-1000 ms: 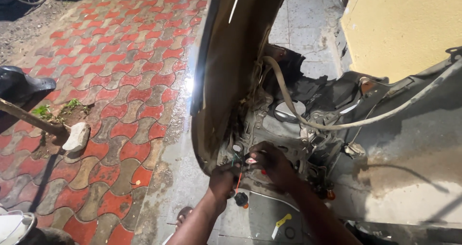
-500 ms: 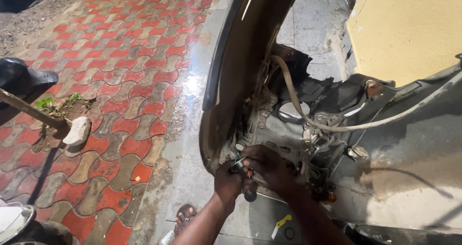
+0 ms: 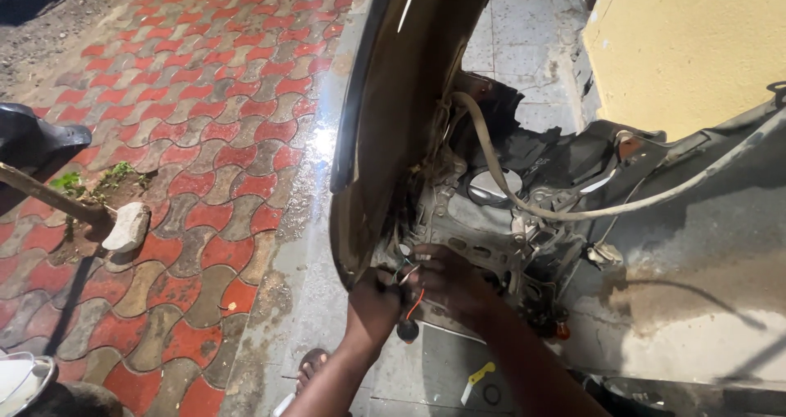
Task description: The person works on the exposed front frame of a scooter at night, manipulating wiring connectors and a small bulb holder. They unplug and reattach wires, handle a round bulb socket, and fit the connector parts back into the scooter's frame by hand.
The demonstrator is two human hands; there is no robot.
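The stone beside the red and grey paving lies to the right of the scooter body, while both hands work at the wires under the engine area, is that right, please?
Not quite. In the head view the stone lies to the left of the scooter body, on the paving. The rest holds: left hand and right hand are at the wires.

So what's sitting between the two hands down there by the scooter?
In the head view, thin coloured wires run between the left hand and right hand, with a small dark round part hanging below them.
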